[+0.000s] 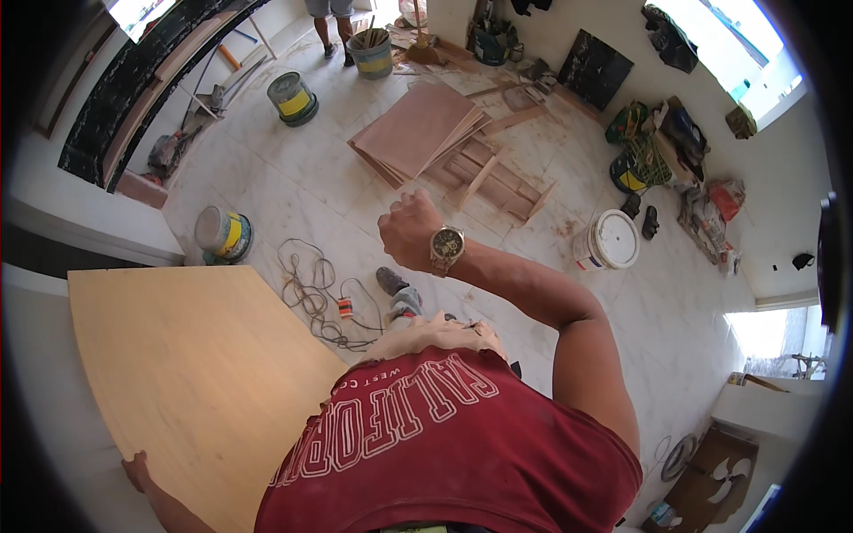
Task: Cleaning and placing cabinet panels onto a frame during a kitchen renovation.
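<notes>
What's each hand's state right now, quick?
Left hand: closed on the edge of the wooden panel.
Right hand: closed in a fist, nothing visible in it.

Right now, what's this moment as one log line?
Left hand: on edge of pale board | Right hand: curled, nothing visible held | Floor: brown sheets, tangled cable

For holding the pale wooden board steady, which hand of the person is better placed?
Probably the left hand: it already holds the edge of the pale wooden board. The right hand is curled and raised in front of the body, away from the board.
</notes>
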